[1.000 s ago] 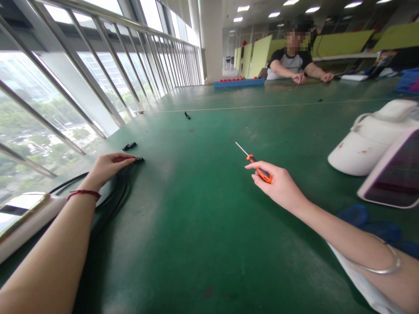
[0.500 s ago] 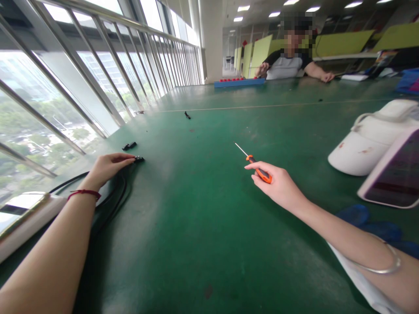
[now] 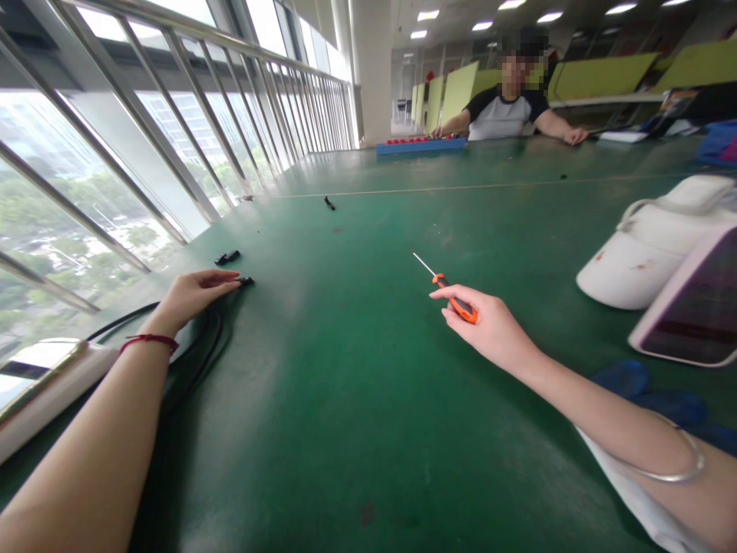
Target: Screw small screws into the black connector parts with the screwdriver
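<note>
My left hand [image 3: 196, 293] is closed at the fingertips on a small black connector [image 3: 246, 281] at the left of the green table [image 3: 345, 369]. A black cable [image 3: 216, 330] loops beneath and behind that wrist. Just beyond the hand lies a second black connector piece [image 3: 228, 258]. My right hand [image 3: 480, 315] has its thumb and index finger around the orange and black handle of a screwdriver [image 3: 461, 307]. The thin metal shaft points away and to the left. Its remaining fingers are mostly hidden.
Right of my right hand lie a white container [image 3: 639, 253], a pink-edged phone-like device [image 3: 691, 307] and blue items [image 3: 622, 378]. A small black piece [image 3: 329, 203] lies farther off. Across the table, a person [image 3: 500, 115] sits by a blue rack [image 3: 420, 146] with red pieces. A metal railing [image 3: 173, 46] borders the left.
The person across the table has lowered one hand to the blue rack. My left fingers have shifted slightly on the connector. My right hand and the screwdriver have stayed put.
</note>
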Action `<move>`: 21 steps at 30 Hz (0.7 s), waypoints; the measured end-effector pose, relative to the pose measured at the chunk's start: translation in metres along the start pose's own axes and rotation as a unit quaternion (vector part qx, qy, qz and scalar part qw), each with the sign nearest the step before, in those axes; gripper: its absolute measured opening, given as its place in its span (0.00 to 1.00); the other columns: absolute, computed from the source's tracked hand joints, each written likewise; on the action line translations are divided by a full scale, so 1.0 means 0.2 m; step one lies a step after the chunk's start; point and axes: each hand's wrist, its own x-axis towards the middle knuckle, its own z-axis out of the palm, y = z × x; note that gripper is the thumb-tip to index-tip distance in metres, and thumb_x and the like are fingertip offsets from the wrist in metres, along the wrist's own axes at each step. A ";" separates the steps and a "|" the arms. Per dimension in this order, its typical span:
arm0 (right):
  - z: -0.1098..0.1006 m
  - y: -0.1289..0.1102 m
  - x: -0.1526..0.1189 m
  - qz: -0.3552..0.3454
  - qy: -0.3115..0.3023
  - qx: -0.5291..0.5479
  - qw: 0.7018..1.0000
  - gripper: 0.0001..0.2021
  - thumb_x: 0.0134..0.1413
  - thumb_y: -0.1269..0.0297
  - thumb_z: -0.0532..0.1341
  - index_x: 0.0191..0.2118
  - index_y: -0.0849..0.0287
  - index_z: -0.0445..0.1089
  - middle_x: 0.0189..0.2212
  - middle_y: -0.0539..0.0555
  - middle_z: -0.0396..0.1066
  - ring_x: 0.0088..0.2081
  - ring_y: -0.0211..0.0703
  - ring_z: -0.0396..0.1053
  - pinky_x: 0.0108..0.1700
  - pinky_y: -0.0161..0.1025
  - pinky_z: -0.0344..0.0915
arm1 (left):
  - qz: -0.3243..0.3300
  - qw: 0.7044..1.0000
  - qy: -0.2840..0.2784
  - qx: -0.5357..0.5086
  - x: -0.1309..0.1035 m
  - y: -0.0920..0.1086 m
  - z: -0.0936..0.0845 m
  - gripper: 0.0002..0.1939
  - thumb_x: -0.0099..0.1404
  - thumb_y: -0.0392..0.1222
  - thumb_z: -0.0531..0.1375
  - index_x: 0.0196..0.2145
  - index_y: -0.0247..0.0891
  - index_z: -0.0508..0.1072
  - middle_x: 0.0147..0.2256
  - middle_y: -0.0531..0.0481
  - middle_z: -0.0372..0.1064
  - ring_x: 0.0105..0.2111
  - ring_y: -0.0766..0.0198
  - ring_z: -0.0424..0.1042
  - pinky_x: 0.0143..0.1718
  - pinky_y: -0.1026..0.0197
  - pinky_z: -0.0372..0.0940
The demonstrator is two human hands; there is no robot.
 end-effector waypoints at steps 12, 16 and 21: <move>-0.01 -0.03 -0.02 -0.017 0.054 0.064 0.996 0.12 0.51 0.65 0.59 0.43 0.59 0.68 0.29 0.50 0.68 0.26 0.36 0.66 0.30 0.34 0.63 | 0.125 0.992 0.010 -0.018 -0.02 0.28 0.20 0.20 0.51 0.52 0.65 0.36 0.34 0.73 0.28 0.55 0.74 0.30 0.68 0.69 0.33 0.67 0.61; -0.02 -0.03 -0.03 -0.024 0.082 0.116 0.990 0.11 0.54 0.61 0.58 0.42 0.58 0.69 0.26 0.49 0.69 0.23 0.35 0.66 0.26 0.33 0.64 | 0.182 0.971 -0.074 -0.137 -0.14 0.56 0.48 0.17 0.49 0.45 0.67 0.35 0.32 0.74 0.33 0.46 0.75 0.32 0.63 0.72 0.35 0.63 0.65; -0.03 -0.04 -0.03 -0.039 0.121 0.104 0.986 0.10 0.55 0.60 0.58 0.40 0.57 0.70 0.31 0.52 0.73 0.29 0.38 0.71 0.31 0.35 0.66 | 0.182 0.938 -0.216 -0.199 -0.30 0.74 0.82 0.15 0.53 0.41 0.64 0.38 0.31 0.76 0.35 0.44 0.76 0.30 0.66 0.71 0.32 0.64 0.65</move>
